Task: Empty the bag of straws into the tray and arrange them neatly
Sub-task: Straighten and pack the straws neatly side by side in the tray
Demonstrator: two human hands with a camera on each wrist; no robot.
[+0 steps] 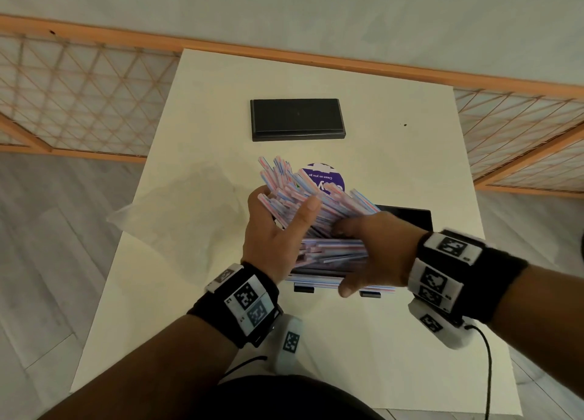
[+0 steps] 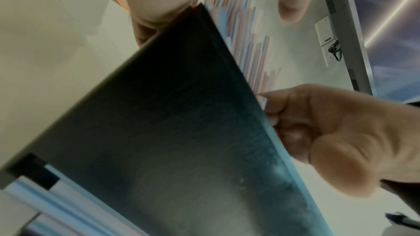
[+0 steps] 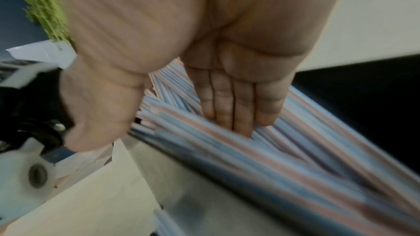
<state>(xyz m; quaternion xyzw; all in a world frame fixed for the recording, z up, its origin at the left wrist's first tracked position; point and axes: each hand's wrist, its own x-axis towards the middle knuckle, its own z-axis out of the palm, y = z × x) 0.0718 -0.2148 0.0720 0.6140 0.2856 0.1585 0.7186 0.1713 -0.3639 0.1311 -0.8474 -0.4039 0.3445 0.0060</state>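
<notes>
While the left hand cups the fanned straws with thumb across, the right hand lies with straight fingers on the pile. Beneath, black tray, mostly hidden. Empty bag left; black lid far on the table.

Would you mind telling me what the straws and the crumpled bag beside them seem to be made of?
The straws look like thin plastic or paper with red and blue stripes on white; blur leaves it open. The bag looks like clear, thin plastic film: the table shows through its creases.
</notes>
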